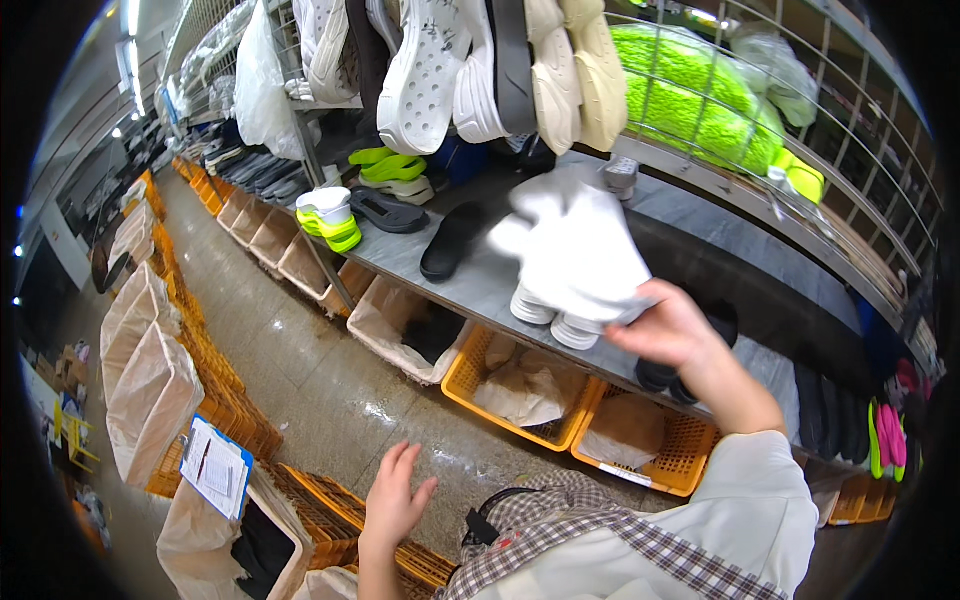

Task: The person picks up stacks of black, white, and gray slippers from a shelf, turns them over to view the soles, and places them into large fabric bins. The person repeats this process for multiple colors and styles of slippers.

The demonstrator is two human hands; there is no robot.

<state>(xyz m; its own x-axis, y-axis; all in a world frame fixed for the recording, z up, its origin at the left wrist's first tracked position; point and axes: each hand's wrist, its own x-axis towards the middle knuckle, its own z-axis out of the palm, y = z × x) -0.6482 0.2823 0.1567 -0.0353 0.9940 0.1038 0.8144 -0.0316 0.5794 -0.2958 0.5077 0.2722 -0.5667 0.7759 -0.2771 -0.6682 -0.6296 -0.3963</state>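
My right hand [665, 328] reaches over the grey shelf, its fingers closed on the edge of a white shoe-shaped piece [580, 245]. That piece is overexposed and smeared by motion, so I cannot tell whether it is one shoe or several. Just below it, white ribbed soles [574, 333] stand at the shelf's front edge. A black shoe [450, 242] lies to its left. My left hand [397, 497] hangs low over the floor with its fingers apart, holding nothing.
White, black and cream clogs [425, 75] hang from the rack above. Orange baskets [690, 470] line the shelf's underside. At left stand lined wicker baskets [150, 370], one bearing a blue clipboard [216, 467]. Green fluffy material [690, 95] sits behind the wire mesh.
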